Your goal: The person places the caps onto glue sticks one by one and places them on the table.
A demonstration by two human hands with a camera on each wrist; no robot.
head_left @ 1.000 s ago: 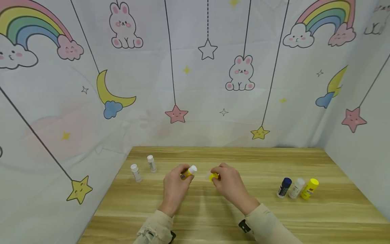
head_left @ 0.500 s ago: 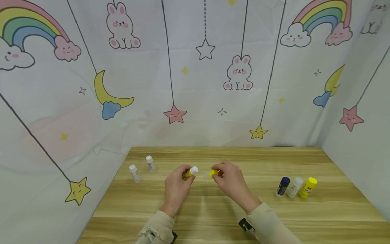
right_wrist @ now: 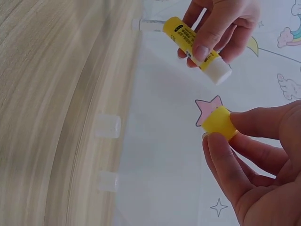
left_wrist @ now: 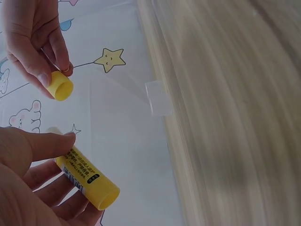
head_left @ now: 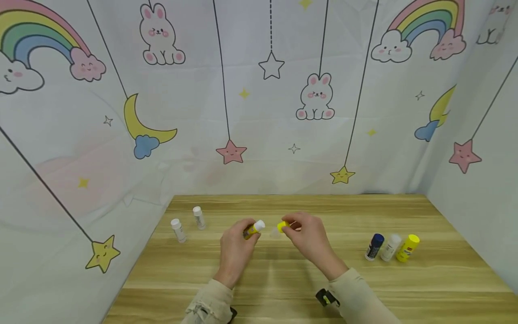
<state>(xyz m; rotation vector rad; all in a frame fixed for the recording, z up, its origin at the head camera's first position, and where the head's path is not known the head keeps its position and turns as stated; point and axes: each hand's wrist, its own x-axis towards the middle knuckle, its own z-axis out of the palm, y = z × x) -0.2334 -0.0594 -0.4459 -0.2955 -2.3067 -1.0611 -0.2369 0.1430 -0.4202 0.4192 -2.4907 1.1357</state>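
My left hand (head_left: 236, 247) grips a yellow glue stick (left_wrist: 84, 174), its printed label showing and its white end angled up to the right. Facing it, my right hand (head_left: 310, 236) pinches a small yellow cap (right_wrist: 219, 123) between thumb and fingers. In the left wrist view the cap's hollow opening shows. Cap and glue stick are apart, with a narrow gap between them over the middle of the table. Clear, cap-like pieces (right_wrist: 108, 125) stand on the table behind; in the head view one shows faintly beside the yellow cap.
Two white glue sticks (head_left: 178, 230) stand at the back left of the wooden table (head_left: 275, 288). To the right is a row: a dark blue-capped stick (head_left: 374, 247), a white one (head_left: 390, 248) and a yellow one (head_left: 408, 248). A printed cloth (head_left: 259, 171) hangs behind.
My right hand has risen slightly with the yellow cap, whose side shows more. The left hand still grips the glue stick and has shifted slightly right. The head view has drifted a little.
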